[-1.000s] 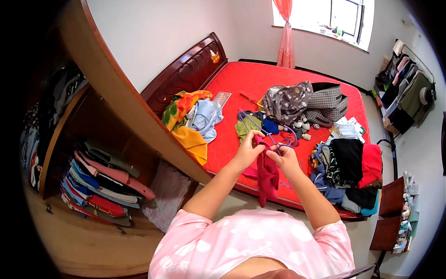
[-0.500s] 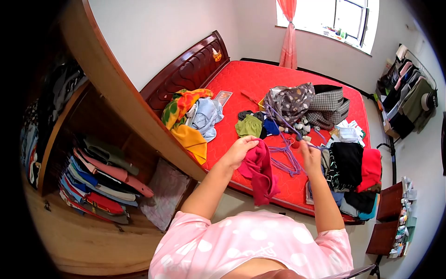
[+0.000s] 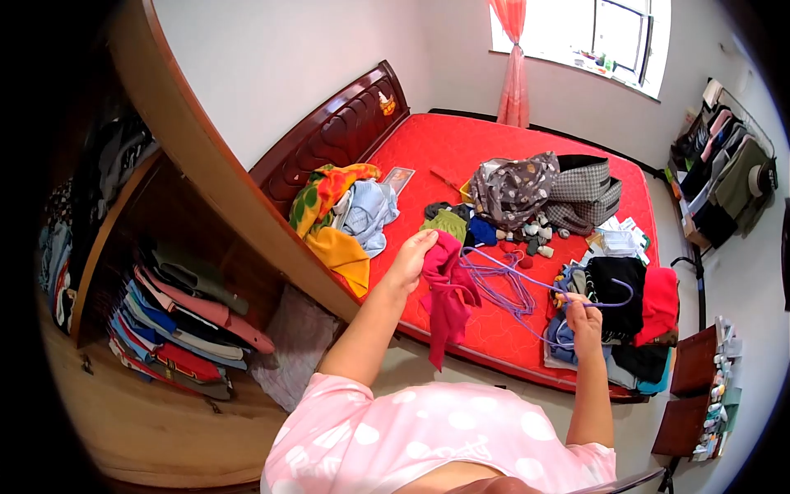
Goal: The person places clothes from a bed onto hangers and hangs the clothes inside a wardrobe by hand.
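My left hand [image 3: 413,262] pinches the top of a dark pink garment [image 3: 447,305], which hangs down in front of the bed edge. My right hand [image 3: 583,317] grips a purple clothes hanger [image 3: 611,305] near its hook, and the hook points to the right. The hanger's far end reaches left to the garment's edge; whether it goes inside the cloth I cannot tell. Under it, on the red mattress, lies a loose heap of more purple hangers [image 3: 512,294].
On the bed [image 3: 436,156] lie a yellow and floral cloth [image 3: 336,262], a light blue shirt [image 3: 368,216], a green cloth [image 3: 447,223], checked bags [image 3: 583,193], rolled socks [image 3: 539,235] and folded clothes [image 3: 615,284]. An open wardrobe [image 3: 222,193] with stacked clothes stands left.
My right hand has moved right and down, drawing the purple hanger out level across the heap. The pink garment has shifted slightly left, still in my left hand.
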Demonstrator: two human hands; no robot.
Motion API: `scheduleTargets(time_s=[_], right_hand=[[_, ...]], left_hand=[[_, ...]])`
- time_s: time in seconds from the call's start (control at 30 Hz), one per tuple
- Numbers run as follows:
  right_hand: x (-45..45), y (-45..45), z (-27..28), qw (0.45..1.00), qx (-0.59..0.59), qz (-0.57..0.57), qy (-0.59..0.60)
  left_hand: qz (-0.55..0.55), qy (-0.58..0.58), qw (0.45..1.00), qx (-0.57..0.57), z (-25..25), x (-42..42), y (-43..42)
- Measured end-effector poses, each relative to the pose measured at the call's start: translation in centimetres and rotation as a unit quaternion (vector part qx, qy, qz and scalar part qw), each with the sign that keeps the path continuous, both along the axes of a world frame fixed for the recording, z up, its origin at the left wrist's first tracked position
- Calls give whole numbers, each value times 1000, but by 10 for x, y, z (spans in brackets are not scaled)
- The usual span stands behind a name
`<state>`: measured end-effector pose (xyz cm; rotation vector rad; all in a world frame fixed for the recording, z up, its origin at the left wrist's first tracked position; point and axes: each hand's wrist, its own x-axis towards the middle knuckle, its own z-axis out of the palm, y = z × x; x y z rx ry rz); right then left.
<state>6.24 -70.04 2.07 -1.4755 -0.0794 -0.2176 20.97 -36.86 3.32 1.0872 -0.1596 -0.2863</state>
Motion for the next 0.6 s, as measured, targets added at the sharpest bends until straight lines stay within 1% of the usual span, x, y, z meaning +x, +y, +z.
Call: scheduleTargets(time_s=[0.03, 0.13, 0.17, 0.27, 0.3, 0.33, 0.4, 0.43, 0.53, 0.57, 0.6], right_hand=[[0, 4, 1, 999, -29, 1, -17], [3, 15, -2, 1000, -22, 14, 8], [3, 19, 0, 998, -48, 9, 30], [10, 33, -3, 996, -85, 13, 3], [12, 36, -6, 996, -78, 15, 41], [16, 41, -7, 995, -102, 2, 14], [23, 54, -6, 988, -149, -23, -39], [25, 59, -4, 985, -161, -29, -47], [31, 71, -4, 987, -132, -46, -83], [33, 72, -9, 989, -131, -38, -61], [34, 74, -10, 990, -120, -35, -66]], left_hand=[[2, -2, 1000, -1, 0, 0, -1], [6, -17, 1000, 8, 2, -3, -2], [6, -23, 1000, 13, 3, -5, -3], [-1, -52, 997, 57, 10, -14, -9], [-8, -78, 995, 67, 14, -19, -13], [-8, -110, 989, 102, 16, -21, -15], [-8, -171, 970, 172, 19, -25, -18], [-9, -178, 963, 200, 25, -30, -19], [-5, -215, 940, 266, 26, -32, -15], [-11, -276, 907, 318, 28, -32, -15], [-18, -336, 866, 369, 37, -34, -17]])
